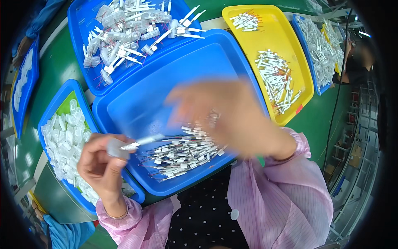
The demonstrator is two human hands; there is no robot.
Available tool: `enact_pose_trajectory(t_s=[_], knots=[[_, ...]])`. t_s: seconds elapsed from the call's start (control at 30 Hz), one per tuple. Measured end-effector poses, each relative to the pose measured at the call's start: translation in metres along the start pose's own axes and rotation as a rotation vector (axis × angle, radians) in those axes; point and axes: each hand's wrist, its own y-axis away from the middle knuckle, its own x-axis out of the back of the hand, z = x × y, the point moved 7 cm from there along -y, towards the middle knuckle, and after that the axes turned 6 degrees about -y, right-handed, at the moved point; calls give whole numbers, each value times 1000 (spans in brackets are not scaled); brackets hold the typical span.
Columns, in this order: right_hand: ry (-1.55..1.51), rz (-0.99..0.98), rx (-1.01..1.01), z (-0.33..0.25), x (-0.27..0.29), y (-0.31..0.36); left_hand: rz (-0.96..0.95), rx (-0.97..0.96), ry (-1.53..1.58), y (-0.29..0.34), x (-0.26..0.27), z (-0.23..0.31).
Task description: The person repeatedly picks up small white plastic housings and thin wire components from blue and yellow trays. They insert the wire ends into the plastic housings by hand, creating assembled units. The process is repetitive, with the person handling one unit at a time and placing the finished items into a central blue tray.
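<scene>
My left hand (99, 166) pinches a clear plastic casing (117, 148) between thumb and fingers, over the left edge of a blue tray (141, 89). A thin white stick-like piece (147, 141) juts from the casing toward the right, slightly blurred. Over the tray's middle, my right hand (219, 112) is smeared by motion. Its fingers are too blurred to show whether they hold anything. Beneath and in front of it lies a heap of small white parts with thin wire leads (182, 157), partly hidden by the right hand.
Left of me, a bin (42, 128) holds clear casings (66, 141). Behind, another blue tray (76, 37) carries casings joined with white sticks and red wires (124, 33). A yellow tray (248, 45) with wired white parts stands right. Other people's arms (41, 18) show at the left.
</scene>
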Motion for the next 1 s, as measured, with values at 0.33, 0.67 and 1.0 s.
enact_pose_trajectory(t_s=[0.33,0.67,1.0], knots=[[1017,-94,-303,194,110,28,-7,137,84,-3,-1,-11],[63,280,-388,70,76,-2,-95,216,438,-6,-10,-20],[-646,131,-252,-19,-20,-12,-126,227,715,-2,-15,-22]])
